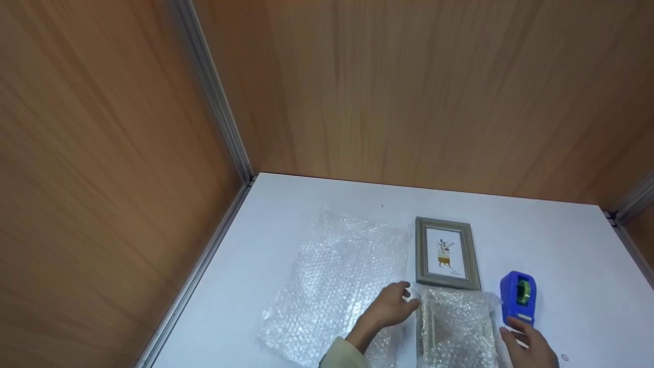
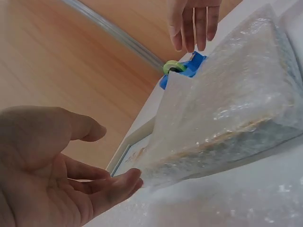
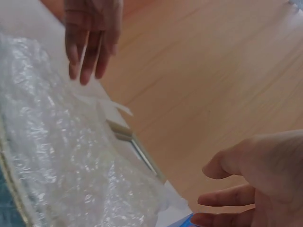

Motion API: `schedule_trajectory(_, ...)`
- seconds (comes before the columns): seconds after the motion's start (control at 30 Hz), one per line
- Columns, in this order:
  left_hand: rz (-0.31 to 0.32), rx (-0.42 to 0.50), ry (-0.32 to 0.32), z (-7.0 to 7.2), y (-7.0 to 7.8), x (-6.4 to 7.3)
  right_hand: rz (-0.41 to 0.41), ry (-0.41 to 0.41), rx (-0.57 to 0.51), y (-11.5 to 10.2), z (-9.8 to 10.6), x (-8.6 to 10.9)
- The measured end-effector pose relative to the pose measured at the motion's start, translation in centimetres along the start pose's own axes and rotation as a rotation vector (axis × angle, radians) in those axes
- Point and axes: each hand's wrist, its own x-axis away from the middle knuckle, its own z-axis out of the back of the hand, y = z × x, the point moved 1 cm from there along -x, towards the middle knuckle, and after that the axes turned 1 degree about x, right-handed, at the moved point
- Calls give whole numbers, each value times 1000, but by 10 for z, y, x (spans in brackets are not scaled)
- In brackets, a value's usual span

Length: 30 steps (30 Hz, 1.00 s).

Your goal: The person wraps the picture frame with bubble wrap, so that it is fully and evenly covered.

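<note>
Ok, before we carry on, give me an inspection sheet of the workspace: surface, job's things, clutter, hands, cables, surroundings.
Surface: white table.
Job's things: wrapped frame between the hands; bare frame just beyond it; bubble wrap spread to the left; blue tape dispenser to the right.
Clutter: dark speck near the far edge; small clear scrap by the right hand.
Hands: left hand at the wrapped frame's left edge, right hand between its right edge and the dispenser; neither grips anything, contact unclear.
Cables: nothing seen.
Surroundings: wood-look panels with metal rails at the corners.
</note>
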Motion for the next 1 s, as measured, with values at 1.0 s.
schedule_trajectory(1.0, 59, 156, 81, -20, 16, -64, 169, -84, -111, -67, -5, -90)
